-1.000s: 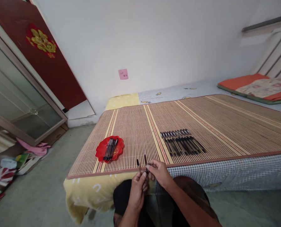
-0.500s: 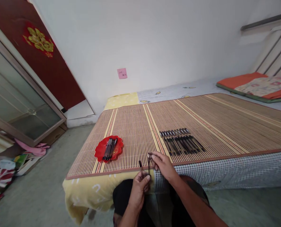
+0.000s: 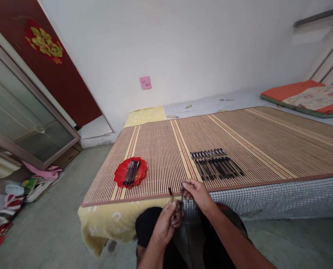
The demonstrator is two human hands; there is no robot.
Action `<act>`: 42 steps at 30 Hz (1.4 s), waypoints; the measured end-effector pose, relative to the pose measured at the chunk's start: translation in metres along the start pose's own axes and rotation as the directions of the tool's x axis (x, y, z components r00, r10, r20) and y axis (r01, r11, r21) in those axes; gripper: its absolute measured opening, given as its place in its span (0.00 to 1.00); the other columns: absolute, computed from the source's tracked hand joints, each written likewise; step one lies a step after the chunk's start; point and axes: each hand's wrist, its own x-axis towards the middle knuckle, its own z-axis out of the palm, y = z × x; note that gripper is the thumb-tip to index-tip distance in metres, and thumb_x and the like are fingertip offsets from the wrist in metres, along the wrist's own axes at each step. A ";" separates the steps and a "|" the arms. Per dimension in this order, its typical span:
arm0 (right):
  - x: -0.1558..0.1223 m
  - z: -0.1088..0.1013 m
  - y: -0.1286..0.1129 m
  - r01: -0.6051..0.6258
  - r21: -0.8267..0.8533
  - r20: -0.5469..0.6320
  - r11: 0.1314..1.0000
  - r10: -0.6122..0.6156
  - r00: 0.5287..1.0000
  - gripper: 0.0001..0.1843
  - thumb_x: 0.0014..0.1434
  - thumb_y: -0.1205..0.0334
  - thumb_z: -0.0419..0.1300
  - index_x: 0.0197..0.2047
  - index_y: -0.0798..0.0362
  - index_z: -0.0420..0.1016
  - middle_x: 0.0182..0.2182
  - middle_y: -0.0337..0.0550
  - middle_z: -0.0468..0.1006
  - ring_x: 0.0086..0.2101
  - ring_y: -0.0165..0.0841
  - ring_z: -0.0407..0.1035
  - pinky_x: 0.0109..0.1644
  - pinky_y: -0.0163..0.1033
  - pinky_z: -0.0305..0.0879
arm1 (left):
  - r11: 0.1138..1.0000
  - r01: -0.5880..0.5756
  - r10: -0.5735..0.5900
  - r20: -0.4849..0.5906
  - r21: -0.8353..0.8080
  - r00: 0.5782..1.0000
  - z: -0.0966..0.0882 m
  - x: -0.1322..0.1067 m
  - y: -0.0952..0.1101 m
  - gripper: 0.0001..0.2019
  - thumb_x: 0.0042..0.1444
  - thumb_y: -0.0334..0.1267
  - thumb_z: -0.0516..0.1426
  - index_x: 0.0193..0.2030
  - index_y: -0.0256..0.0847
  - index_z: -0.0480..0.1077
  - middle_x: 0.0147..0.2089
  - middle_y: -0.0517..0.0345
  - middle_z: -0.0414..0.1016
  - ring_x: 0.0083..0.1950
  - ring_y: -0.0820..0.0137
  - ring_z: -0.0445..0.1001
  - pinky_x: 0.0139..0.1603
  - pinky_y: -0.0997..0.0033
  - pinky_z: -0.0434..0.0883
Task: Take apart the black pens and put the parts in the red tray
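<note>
My left hand (image 3: 168,220) is closed round a slim pen piece with a black end (image 3: 170,192) that sticks up above the fingers. Close beside it, my right hand (image 3: 193,190) pinches the upper end of a thin dark pen part (image 3: 182,197); its lower end comes down by the left fingers, and I cannot tell whether it touches them. Both hands are over the front edge of the bed. A row of several black pens (image 3: 217,164) lies on the striped mat (image 3: 161,149) to the right. On the left, a red scalloped dish (image 3: 118,175) holds several more pens (image 3: 131,172).
The mat covers a bed with a yellow cloth (image 3: 113,220) and a checked sheet (image 3: 267,203). A folded orange quilt (image 3: 289,90) lies at the back right. A pink note (image 3: 145,83) is on the wall. Clothes and papers (image 3: 23,196) lie at the left.
My left hand has risen slightly and turned, its fingers now further up. My right hand still pinches the thin part, now tilted. The view has shifted a little.
</note>
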 end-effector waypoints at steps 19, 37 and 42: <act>-0.003 -0.014 -0.051 0.315 0.067 -0.386 0.947 -0.266 0.883 0.15 0.54 0.51 0.68 0.37 0.53 0.76 0.29 0.38 0.77 0.26 0.28 0.71 0.32 0.34 0.71 | 0.999 -0.028 0.030 -0.068 0.032 0.997 0.000 0.000 0.001 0.16 0.49 0.43 0.69 0.38 0.35 0.73 0.25 0.65 0.62 0.23 0.82 0.53 0.24 0.78 0.45; -0.015 -0.006 -0.072 0.345 -0.173 -0.329 0.922 -0.384 0.863 0.14 0.56 0.50 0.64 0.38 0.53 0.76 0.30 0.43 0.80 0.26 0.32 0.73 0.33 0.38 0.74 | 0.996 -0.042 0.053 -0.127 0.084 0.991 0.003 0.001 0.002 0.17 0.45 0.44 0.71 0.35 0.36 0.75 0.24 0.65 0.62 0.23 0.82 0.53 0.23 0.78 0.47; -0.016 -0.006 -0.072 0.358 -0.200 -0.305 0.912 -0.405 0.862 0.13 0.58 0.51 0.63 0.38 0.53 0.76 0.29 0.42 0.80 0.26 0.31 0.73 0.33 0.38 0.73 | 0.997 -0.040 0.048 -0.124 0.069 0.991 0.001 0.001 0.000 0.17 0.44 0.44 0.72 0.35 0.36 0.75 0.24 0.65 0.62 0.23 0.82 0.53 0.24 0.78 0.48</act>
